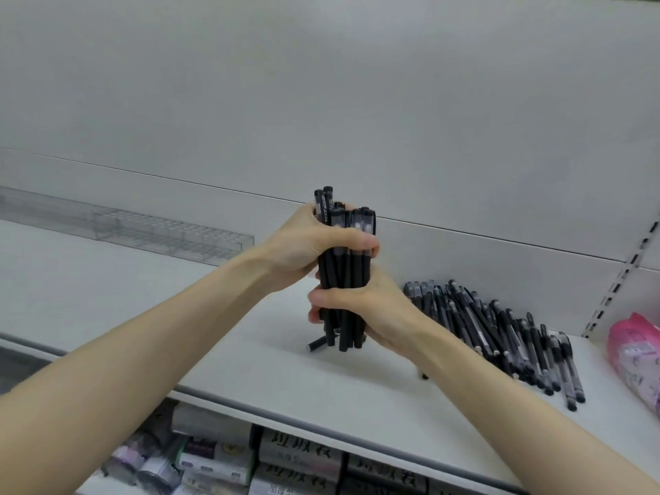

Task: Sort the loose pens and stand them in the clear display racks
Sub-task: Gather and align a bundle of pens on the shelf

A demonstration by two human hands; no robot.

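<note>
A: The white shelf [250, 355] carries it all. The clear display rack [171, 232] sits far left against the back panel, seemingly without pens in it, well apart from the hands.

B: And the pens?

A: A loose pile of black pens [500, 334] lies at right. The left hand [310, 241] and right hand [364, 312] both clench one upright pen bundle [344, 276], left above right.

B: Risk?

A: Uneven ends. One stray pen [317, 344] lies beneath; loosening could probably spill more.
</note>
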